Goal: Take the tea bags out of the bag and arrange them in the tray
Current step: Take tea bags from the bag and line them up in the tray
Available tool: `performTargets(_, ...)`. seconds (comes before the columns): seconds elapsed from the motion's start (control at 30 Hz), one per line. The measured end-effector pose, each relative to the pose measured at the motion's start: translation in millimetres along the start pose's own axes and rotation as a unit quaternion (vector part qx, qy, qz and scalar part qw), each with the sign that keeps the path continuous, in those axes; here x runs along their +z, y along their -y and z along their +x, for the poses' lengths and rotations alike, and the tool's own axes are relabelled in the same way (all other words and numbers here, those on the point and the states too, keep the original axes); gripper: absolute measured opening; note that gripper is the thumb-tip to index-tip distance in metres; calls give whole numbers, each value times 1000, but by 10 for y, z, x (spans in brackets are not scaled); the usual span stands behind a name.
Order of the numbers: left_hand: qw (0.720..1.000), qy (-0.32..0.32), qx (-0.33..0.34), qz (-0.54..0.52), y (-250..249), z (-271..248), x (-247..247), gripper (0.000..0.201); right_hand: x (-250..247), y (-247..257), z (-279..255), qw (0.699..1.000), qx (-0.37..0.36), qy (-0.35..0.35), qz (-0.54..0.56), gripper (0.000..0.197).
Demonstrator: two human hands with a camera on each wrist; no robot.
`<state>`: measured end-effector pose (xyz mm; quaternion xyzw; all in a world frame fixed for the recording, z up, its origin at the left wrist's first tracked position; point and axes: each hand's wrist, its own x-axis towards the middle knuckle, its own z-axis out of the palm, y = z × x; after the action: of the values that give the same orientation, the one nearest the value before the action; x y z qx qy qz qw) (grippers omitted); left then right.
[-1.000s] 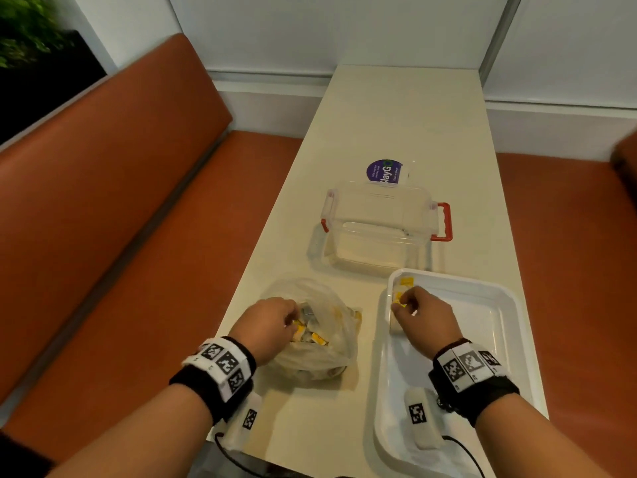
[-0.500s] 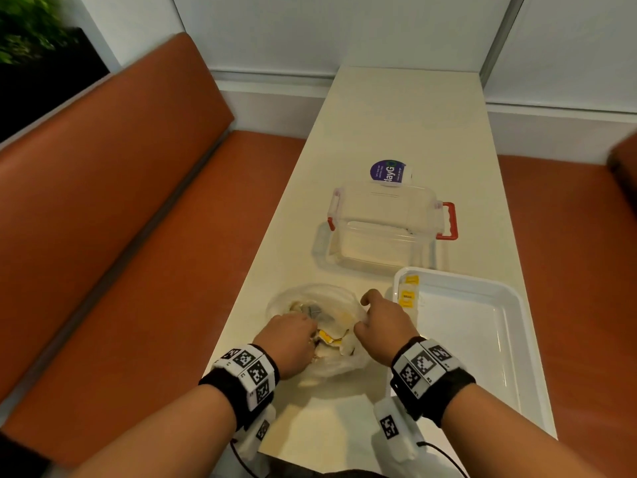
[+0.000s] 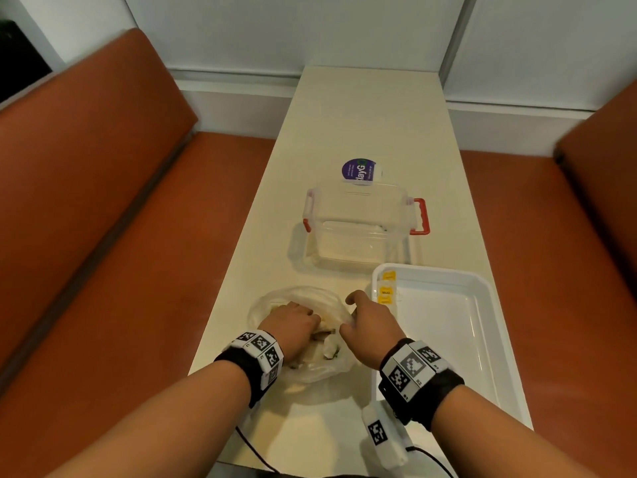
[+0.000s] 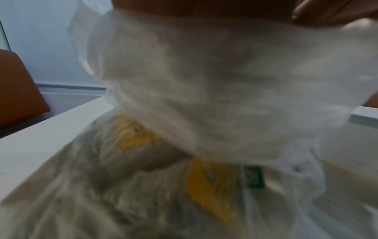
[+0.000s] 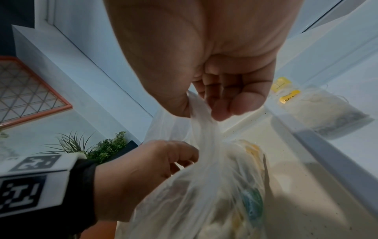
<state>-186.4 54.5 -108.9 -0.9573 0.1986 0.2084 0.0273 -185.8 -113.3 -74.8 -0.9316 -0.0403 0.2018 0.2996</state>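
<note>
From the head camera we see a clear plastic bag [image 3: 303, 336] lying on the cream table [image 3: 362, 125], just left of the white tray [image 3: 482, 326]. Our left hand [image 3: 293, 327] reaches down into the mouth of the bag, its fingers buried among the contents, so from here we cannot tell what they have hold of. Our right hand [image 3: 370, 327] sits at the bag's right edge, between the bag and the tray, with the fingers curled under onto the plastic. Tea bags with yellow tags [image 3: 386, 291] lie in the tray's far left corner, close beyond the right hand. Further up the table stands a clear container with red handles [image 3: 362, 232], and behind it a round purple sticker [image 3: 360, 171].

From the left wrist we see mostly blurred plastic film [image 4: 214, 97] pressed close to the lens. Yellow tags [image 4: 208, 186] show through it below, along with a small green label [image 4: 254, 177]. The left fingers are hidden here.

From the right wrist we see the right fingers [image 5: 231, 103] curled and pinching a bunched fold of the bag [image 5: 204, 186] against the thumb side. Below, our left hand [image 5: 147, 174] is pushed into the opening, its fingers bent and partly veiled by film. The tea bags already set down [image 5: 319, 110] rest inside the tray to the right, apart from both hands.
</note>
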Motion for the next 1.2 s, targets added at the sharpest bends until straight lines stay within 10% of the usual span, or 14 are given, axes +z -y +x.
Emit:
performTargets(0.3,1000,-12,4,-13,31,44,67,26,-13,21,10,1000,3,6,4,45)
performTargets(0.53,936,-102,-40,-334,243,-290,26,19,-17,25,33,1000,1,11,3,45)
performTargets(0.6,841,-107,-116,-517,259,-404,15,15,-16,40,45,1000,1,17,0,45)
performTargets(0.73,513,-114,-166,-835,150,-505,-125,23,-52,80,69,999,-13,37,-22,47)
performTargets(0.83,422,-132,-153,-884,100,-559,-205,26,-150,152,20,998,-50,25,-43,51)
performTargets(0.97,426,-136,-143,-883,70,-590,-278,22,-268,342,-19,990,-126,-59,1,41)
performTargets(1.2,453,-135,-118,-873,-20,-601,-414,19,-259,632,55,982,-179,-9,61,12)
